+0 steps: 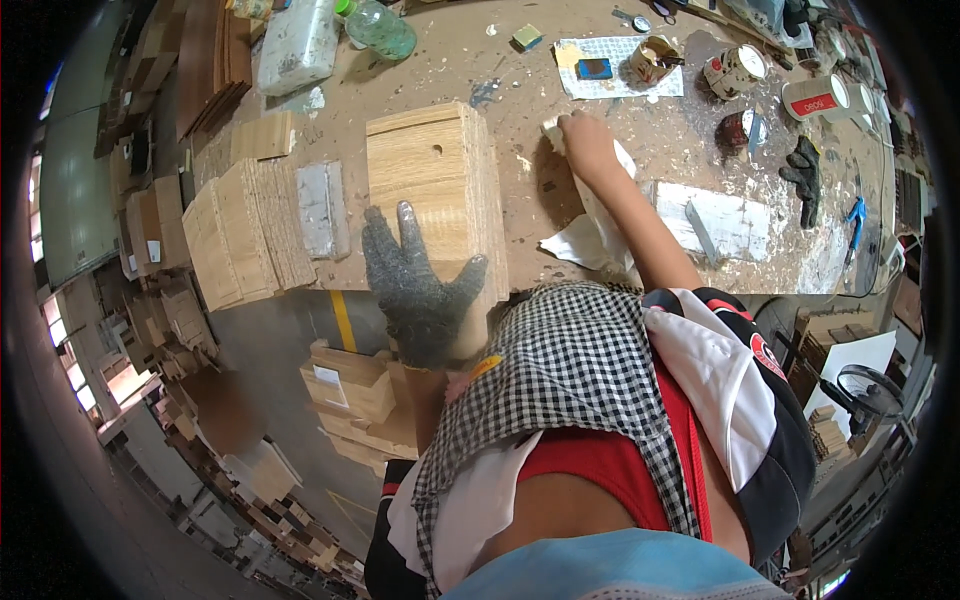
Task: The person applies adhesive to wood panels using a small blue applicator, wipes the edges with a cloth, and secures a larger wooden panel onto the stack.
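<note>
A stack of light wood-grain panels (425, 150) lies in front of me at the table's near edge, its top board marked by a small dark hole. My left hand (415, 290), in a dark grey glove, rests on the near part of that stack with its fingers spread. To the right of the stack, my bare right hand (590, 145) is closed on a white cloth (590, 242). The cloth trails toward me under my forearm, its loose end lying on the worktable (520, 70). My fingertips are partly hidden in its folds.
More wood panels (235, 235) and a whitish block (321, 210) stand to the left. On the right are a white-smeared board (735, 222) with a scraper (700, 232), a dark glove (802, 180) and a blue-handled tool (856, 213). Paint-stained cups (735, 72) and a green bottle (385, 35) sit farther back.
</note>
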A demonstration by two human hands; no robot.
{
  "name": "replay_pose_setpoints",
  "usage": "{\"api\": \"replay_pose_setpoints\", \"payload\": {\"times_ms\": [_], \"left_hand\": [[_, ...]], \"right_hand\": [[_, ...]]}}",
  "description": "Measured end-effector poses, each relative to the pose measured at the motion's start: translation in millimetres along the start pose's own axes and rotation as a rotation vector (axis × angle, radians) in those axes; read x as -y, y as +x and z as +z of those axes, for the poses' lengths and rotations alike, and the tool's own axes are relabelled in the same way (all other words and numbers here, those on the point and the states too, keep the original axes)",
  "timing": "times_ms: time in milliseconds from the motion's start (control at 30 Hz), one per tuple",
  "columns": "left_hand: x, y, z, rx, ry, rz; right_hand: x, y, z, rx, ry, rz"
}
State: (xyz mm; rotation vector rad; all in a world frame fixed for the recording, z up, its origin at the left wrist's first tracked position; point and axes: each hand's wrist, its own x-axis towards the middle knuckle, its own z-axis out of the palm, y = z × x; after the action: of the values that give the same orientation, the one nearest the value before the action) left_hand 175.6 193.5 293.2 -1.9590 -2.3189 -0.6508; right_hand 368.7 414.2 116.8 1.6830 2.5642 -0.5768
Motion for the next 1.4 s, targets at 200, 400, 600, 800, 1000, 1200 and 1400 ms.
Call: {"api": "replay_pose_setpoints", "payload": {"times_ms": [200, 400, 600, 800, 1000, 1200, 1400], "left_hand": [[4.8, -5.0, -3.0, 0.02, 0.012, -0.053], [19.2, -6.8, -4.5, 0.098, 0.021, -0.075], [15.1, -17.7, -23.6, 0.25, 0.11, -0.182], [56.7, -53.9, -35.4, 0.155, 0.04, -0.092], [128.0, -155.7, -111.2, 0.142, -0.315, -0.19], [148.6, -183.5, -48.1, 0.147, -1.229, -0.513], [180.6, -161.8, 5.9, 0.343, -1.496, -0.323]], "right_hand": [[64.3, 7.0, -136.7, -0.394, 0.273, -0.329], [118.4, 24.3, -142.1, -0.348, 0.256, -0.804], [92.8, -36.6, -153.9, -0.257, -0.068, -0.652], [113.9, -129.2, -123.2, -0.027, -0.167, -0.564], [192.1, -261.2, -67.7, 0.055, 0.791, -0.454], [206.2, -248.2, -10.0, 0.027, 0.778, -0.701], [171.6, -223.6, 25.1, 0.074, 1.26, -0.379]]}}
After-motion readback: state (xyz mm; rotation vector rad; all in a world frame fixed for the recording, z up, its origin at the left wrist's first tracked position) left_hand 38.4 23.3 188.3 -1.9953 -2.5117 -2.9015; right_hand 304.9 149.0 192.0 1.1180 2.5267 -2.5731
